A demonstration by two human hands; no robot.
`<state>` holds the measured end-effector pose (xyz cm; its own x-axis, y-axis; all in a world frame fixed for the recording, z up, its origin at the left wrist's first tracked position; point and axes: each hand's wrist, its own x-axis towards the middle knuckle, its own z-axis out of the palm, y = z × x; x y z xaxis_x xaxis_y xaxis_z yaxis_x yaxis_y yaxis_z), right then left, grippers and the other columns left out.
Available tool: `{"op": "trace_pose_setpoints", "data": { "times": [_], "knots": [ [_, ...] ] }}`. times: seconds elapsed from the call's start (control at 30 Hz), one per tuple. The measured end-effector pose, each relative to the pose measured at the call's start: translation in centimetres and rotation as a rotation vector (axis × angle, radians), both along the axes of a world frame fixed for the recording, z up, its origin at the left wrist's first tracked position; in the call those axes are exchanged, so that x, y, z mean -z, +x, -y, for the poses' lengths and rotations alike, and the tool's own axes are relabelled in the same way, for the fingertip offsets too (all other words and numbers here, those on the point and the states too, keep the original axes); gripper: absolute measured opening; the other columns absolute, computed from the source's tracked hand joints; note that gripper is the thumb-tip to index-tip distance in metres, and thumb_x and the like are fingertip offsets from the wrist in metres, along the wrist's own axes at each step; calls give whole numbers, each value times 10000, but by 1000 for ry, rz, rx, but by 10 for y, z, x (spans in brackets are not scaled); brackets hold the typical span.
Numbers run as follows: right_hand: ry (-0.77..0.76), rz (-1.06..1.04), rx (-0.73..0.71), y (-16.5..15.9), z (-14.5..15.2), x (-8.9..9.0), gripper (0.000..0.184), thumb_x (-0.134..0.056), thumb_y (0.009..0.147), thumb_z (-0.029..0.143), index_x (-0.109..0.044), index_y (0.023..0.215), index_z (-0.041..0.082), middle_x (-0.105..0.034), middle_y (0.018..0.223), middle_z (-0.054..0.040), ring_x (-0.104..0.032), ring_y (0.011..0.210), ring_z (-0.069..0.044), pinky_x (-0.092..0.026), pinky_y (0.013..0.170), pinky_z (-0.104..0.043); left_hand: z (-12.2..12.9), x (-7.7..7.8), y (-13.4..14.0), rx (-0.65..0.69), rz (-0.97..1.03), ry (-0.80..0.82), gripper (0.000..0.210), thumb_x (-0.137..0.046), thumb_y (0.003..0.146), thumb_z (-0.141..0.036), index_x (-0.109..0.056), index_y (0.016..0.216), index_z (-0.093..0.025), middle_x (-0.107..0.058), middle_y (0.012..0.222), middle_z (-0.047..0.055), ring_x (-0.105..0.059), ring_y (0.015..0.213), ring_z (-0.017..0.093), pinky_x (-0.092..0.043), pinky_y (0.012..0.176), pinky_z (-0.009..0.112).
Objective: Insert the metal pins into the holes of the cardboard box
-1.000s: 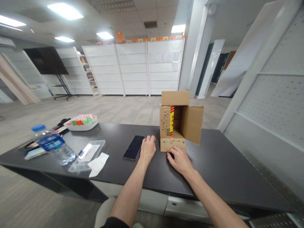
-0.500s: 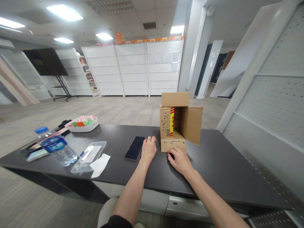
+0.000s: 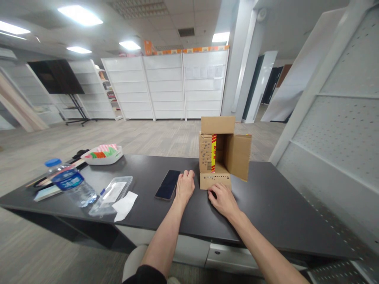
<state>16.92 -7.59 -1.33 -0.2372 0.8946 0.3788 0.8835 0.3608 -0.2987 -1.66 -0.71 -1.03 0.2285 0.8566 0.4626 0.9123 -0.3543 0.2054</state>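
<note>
My left hand (image 3: 185,187) rests on the dark table just right of a black smartphone (image 3: 167,185), its fingers loosely bent and slightly apart, with nothing visible in it. My right hand (image 3: 222,199) lies at the near edge of an open cardboard box (image 3: 206,154). Thumb and fingers there are apart in a loose arch, and the fingertips are at the lower flap; whether they touch it I cannot tell. The box lies with its opening towards me and its flaps spread. A yellow and red tape strip runs along its inner left flap, and small holes dot the lower flap.
Left on the table (image 3: 260,209) are a tilted-looking water bottle (image 3: 71,183), a clear plastic case (image 3: 114,193) and a white tissue (image 3: 125,205). Farther back stands a white basket (image 3: 103,159) with colourful packets. A perforated panel (image 3: 346,114) rises at the right.
Both hands stay in place beside the phone and the box. Only a very slight shift of the view shows.
</note>
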Motion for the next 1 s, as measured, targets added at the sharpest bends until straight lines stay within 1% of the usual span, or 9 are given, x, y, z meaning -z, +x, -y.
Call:
{"op": "trace_pose_setpoints", "data": {
  "times": [0.33,0.63,0.8,1.0],
  "knots": [
    [-3,-3,-3,0,-2,2,146,-535,939,188,-669,886,212,-657,916,-47,-595,922,-208,-408,836,-311,1,0,0,-4,3,-7,219,-403,921,-91,-574,988,-212,-592,959,48,-576,883,183,-435,910,314],
    [-9,-9,-3,1,-3,4,172,-508,952,213,-668,887,215,-658,921,-51,-591,934,-206,-411,837,-310,-2,3,-1,1,5,2,215,-410,914,-84,-566,984,-215,-591,963,44,-574,889,181,-431,924,314],
    [-16,-12,10,0,-2,-1,184,-504,967,234,-665,880,212,-657,923,-47,-598,939,-208,-415,837,-314,-3,4,0,-6,-5,10,217,-394,927,-97,-565,983,-219,-591,961,46,-578,892,181,-432,916,315],
    [-26,-56,-11,8,5,-7,160,-520,964,247,-676,965,210,-663,934,-52,-611,961,-213,-431,886,-332,-3,4,0,1,-19,3,227,-392,919,-86,-565,987,-215,-594,967,51,-580,911,183,-426,934,318]
  ]
}}
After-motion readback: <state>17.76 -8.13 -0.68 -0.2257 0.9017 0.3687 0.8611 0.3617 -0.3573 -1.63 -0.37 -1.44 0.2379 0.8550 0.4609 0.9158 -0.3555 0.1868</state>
